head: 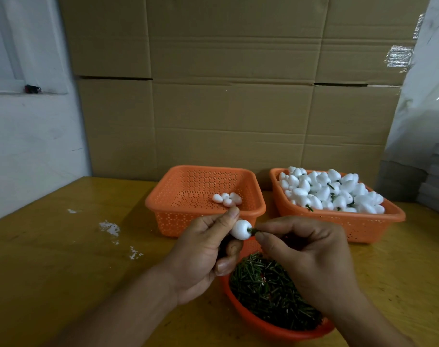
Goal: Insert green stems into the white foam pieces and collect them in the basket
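My left hand [203,254] pinches a white egg-shaped foam piece [240,229] between thumb and fingers. My right hand [306,254] pinches a short green stem [252,231] whose tip sits in the end of that foam piece. Both hands hover above a round orange bowl [241,305] heaped with green stems [268,289]. Behind them, the left orange basket [163,199] holds several foam pieces [227,198] in its right corner. The right orange basket [393,216] is piled with white foam pieces [331,190], some showing green stems.
The baskets stand on a yellow wooden table [63,246] with white paint marks [110,227] at the left. Large cardboard boxes [226,96] form a wall close behind the baskets. A white wall is at the left, and grey sheeting [423,108] hangs at the right.
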The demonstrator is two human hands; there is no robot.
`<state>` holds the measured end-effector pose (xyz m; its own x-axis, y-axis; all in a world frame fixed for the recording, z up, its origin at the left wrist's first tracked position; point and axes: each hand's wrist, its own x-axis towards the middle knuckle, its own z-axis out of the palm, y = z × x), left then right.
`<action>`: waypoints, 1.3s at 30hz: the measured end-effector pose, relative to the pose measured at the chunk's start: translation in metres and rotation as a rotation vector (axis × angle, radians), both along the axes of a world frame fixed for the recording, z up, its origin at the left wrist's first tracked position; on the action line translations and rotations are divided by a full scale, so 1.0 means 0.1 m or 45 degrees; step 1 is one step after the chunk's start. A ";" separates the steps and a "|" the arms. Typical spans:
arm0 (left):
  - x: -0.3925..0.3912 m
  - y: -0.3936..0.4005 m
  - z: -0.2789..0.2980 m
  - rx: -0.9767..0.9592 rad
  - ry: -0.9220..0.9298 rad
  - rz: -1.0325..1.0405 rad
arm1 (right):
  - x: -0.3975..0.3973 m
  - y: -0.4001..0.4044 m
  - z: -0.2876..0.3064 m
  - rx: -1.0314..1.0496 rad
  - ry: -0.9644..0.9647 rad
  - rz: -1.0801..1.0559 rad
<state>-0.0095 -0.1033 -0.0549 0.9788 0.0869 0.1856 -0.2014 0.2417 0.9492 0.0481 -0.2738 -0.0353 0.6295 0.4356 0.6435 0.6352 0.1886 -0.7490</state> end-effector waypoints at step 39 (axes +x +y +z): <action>-0.11 -0.14 0.06 0.802 -0.478 0.401 | -0.04 0.10 -0.19 -0.019 -0.018 -0.054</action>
